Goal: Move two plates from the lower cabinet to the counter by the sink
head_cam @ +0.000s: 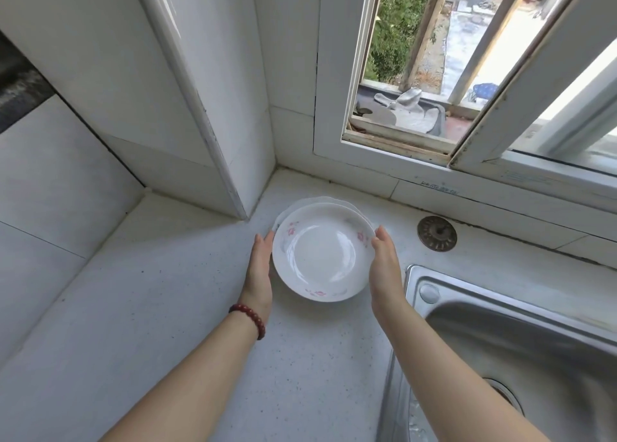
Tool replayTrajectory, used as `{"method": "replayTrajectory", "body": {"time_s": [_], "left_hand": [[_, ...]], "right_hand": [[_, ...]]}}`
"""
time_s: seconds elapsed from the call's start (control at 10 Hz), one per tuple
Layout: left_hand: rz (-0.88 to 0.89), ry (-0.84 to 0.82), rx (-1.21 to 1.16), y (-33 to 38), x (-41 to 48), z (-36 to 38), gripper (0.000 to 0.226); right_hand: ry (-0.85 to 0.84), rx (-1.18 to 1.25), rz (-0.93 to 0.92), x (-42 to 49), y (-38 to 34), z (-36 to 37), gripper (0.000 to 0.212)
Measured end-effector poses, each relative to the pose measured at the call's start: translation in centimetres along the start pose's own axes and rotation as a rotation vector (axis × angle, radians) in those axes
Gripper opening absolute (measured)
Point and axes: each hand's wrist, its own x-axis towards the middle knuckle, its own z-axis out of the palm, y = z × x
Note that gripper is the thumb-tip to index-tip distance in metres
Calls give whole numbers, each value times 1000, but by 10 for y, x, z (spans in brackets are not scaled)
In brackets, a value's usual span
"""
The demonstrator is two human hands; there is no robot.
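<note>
A white plate with pink flowers (323,253) lies on top of a second white plate (312,201), of which only the far rim shows. Both are on the speckled grey counter (160,308) just left of the steel sink (514,334). My left hand (259,268), with a red bead bracelet at the wrist, presses flat against the top plate's left rim. My right hand (385,264) presses against its right rim. Whether the stack rests fully on the counter or hangs slightly above it I cannot tell.
A white tiled column (213,107) stands at the corner behind the plates. A round brown metal cap (436,233) sits in the counter behind the sink. Above it is a partly slid-open window (417,74). White tiled wall runs along the left.
</note>
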Motion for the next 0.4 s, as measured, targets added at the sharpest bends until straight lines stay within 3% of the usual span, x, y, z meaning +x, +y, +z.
{"method": "replayTrajectory", "body": {"time_s": [0.4], "left_hand": [[-2,1,34,15,-17,4,60]], "right_hand": [[-27,19,-39,-22,-24,-8,45]]}}
